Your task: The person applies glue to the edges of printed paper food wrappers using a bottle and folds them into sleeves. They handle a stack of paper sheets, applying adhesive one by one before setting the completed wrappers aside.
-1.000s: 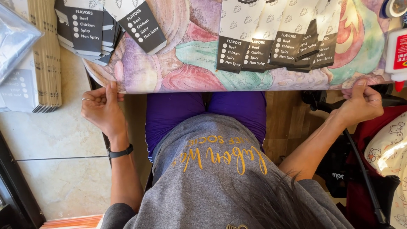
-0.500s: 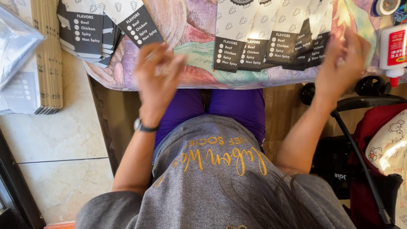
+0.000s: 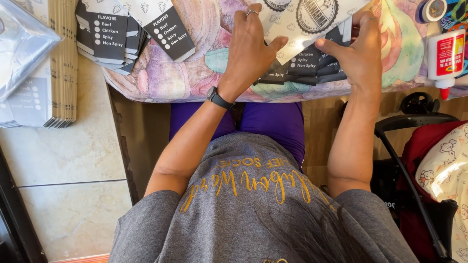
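A second pile of paper sleeves (image 3: 127,30) lies well to the left of the left hand (image 3: 249,48), beyond a stack of flat cardboard (image 3: 62,63), likely kept apart from the ones in hand. The left hand rests palm-down, fingers loosely curled, pinning the fanned stack of sleeves (image 3: 304,61) on the tabletop (image 3: 180,78). Just beside it, the right hand (image 3: 360,53) pinches the stack's edge with its thumb, probably squaring it, though the grip is partly hidden. A glue bottle (image 3: 446,56) stands right of that hand. Half a second ago both hands were raised above the stack; now they press on it.
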